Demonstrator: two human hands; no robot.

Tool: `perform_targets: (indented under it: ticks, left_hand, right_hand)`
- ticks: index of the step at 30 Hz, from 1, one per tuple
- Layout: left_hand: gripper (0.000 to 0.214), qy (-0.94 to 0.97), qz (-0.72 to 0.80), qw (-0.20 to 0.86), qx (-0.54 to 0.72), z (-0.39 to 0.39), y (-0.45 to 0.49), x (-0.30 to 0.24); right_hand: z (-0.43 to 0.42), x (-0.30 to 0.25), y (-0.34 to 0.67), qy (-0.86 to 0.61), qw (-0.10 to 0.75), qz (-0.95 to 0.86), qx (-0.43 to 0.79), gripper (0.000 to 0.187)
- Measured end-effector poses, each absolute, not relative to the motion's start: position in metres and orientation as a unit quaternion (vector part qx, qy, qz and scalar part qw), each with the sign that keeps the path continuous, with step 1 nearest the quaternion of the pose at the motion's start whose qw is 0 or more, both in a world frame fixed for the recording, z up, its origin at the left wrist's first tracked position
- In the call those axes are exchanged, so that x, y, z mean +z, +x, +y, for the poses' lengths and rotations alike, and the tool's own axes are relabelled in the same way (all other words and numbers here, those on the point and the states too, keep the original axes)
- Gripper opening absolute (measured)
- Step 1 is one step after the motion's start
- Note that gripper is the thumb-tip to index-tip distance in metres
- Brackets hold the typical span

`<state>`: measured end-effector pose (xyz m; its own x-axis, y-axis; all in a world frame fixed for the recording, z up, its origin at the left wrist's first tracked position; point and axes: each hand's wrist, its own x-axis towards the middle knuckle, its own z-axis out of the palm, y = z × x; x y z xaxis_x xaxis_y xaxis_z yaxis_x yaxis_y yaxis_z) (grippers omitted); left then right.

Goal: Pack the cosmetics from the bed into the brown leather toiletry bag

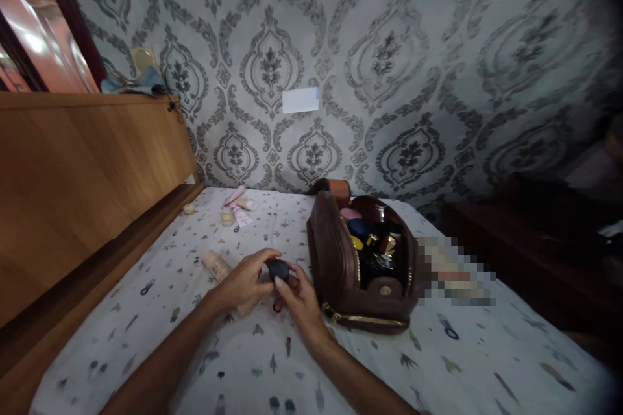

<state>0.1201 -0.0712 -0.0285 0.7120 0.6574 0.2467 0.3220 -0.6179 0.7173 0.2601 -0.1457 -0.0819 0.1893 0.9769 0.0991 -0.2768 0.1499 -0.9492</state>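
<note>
Both my hands meet over the patterned white bedsheet (146,337), holding a small round dark container (279,269). My left hand (246,282) has its fingers curled on the container's left side. My right hand (299,298) pinches it from the right with thumb and fingers. Just to their right stands an open brown leather toiletry bag (341,266), filled with bottles and jars. A beige tube (217,266) lies on the sheet under my left hand.
A pink tube (235,195), a small labelled tube (241,214) and little round jars (227,218) lie near the wall. A wooden headboard (73,181) runs along the left. Right of the bag is a blurred-out patch (455,272). Dark furniture (535,253) stands at right.
</note>
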Motion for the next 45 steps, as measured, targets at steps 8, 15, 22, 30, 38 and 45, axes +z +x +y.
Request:
perform_targets:
  ticks: [8,15,22,30,38,45]
  left_hand:
    - [0.058,0.896,0.295,0.253,0.214,-0.073,0.116,-0.027]
    - [0.059,0.896,0.298,0.226,0.239,-0.074,0.113,-0.029]
    - [0.062,0.865,0.307,0.285,0.276,-0.074,0.114,-0.031]
    - [0.054,0.765,0.289,0.448,0.362,-0.08,0.119,-0.021]
    - [0.054,0.718,0.291,0.516,0.366,-0.077,0.12,-0.029]
    - [0.049,0.72,0.325,0.512,0.337,-0.083,0.127,-0.034]
  right_hand:
    - [-0.139,-0.079,0.266,-0.491,0.621,-0.482,0.374,0.037]
    - [-0.142,-0.064,0.272,-0.547,0.572,-0.563,0.239,0.043]
    - [-0.149,-0.033,0.283,-0.563,0.475,-0.639,0.223,0.044]
    - [-0.166,0.019,0.285,-0.59,0.451,-0.635,0.214,0.015]
    - [-0.173,0.066,0.314,-0.557,0.489,-0.635,0.22,0.026]
    - [-0.146,0.112,0.391,-0.599,0.519,-0.594,0.139,0.024]
